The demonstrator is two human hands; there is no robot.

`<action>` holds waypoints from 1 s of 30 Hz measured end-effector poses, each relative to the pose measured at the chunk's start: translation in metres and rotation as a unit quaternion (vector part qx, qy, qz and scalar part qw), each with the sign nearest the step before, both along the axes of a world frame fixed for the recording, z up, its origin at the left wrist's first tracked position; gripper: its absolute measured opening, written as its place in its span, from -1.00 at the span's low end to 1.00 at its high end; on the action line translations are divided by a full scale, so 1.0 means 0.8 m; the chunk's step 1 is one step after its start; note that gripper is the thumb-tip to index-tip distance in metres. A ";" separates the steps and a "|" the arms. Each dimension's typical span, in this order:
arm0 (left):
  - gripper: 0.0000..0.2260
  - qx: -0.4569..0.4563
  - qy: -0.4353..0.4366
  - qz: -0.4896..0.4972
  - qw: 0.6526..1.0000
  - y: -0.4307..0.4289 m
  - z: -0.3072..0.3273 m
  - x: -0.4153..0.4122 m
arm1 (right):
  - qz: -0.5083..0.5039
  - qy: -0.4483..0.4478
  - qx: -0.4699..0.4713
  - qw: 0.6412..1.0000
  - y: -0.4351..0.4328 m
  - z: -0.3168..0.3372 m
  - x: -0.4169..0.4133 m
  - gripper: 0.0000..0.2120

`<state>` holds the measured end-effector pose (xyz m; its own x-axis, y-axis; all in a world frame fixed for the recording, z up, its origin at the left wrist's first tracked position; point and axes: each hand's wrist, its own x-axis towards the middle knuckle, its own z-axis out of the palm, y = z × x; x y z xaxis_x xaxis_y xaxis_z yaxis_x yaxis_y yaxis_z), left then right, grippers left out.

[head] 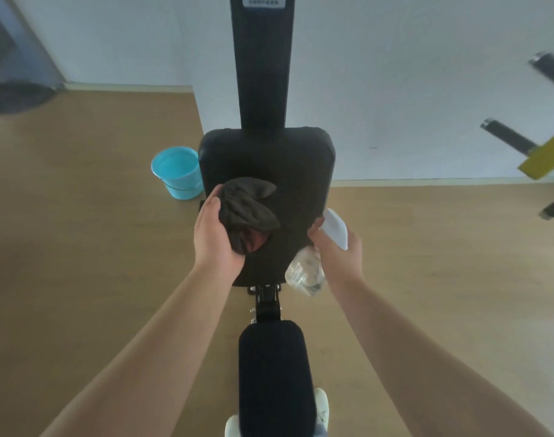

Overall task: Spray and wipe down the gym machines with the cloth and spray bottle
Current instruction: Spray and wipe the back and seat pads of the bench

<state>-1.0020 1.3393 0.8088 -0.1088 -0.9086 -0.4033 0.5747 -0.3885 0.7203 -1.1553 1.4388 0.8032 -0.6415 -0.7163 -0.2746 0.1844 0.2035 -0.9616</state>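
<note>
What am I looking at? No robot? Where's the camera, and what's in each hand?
There is no robot here. A person wears one wide-angle camera on the head, looking forward and down, so both bare forearms reach in from the bottom of the picture. The left hand holds a dark cloth against the black pad of a gym machine. The right hand grips a clear spray bottle with a white trigger head, at the pad's right edge. Nearer the camera is a black foam roller. A blue bucket stands on the wooden floor, left of the pad.
</note>
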 end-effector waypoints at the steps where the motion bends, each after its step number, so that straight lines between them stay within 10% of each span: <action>1: -0.72 -0.007 0.013 0.009 1.000 -0.001 0.004 0.007 | -0.009 -0.005 -0.007 1.000 0.000 0.005 0.008 -0.72; 5: -0.75 -0.086 0.005 0.051 0.995 -0.017 0.026 0.030 | -0.030 -0.012 -0.031 0.999 -0.007 0.015 0.044 -0.74; 9: -0.58 -0.280 -0.184 -0.050 0.941 -0.034 0.027 0.028 | -0.022 0.001 -0.033 0.999 -0.013 0.018 0.065 -0.82; 12: -0.49 -0.479 -0.528 -0.228 0.663 -0.041 -0.001 0.014 | -0.007 0.030 -0.028 0.999 -0.018 0.014 0.067 -0.80; 14: -0.54 -0.507 -0.659 -0.174 0.527 -0.046 -0.011 0.013 | 0.003 0.042 -0.028 0.999 -0.019 0.011 0.064 -0.78; 30: -0.62 -0.626 -0.703 0.107 0.319 -0.137 -0.095 -0.025 | 0.094 0.161 -0.021 0.982 -0.074 -0.048 -0.013 -0.85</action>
<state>-1.0220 1.2294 0.7327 -0.5015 -0.3785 0.7780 -0.7420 0.6506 -0.1618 -1.1659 1.3798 0.7650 -0.5464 -0.8362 -0.0476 -0.1673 0.1647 -0.9721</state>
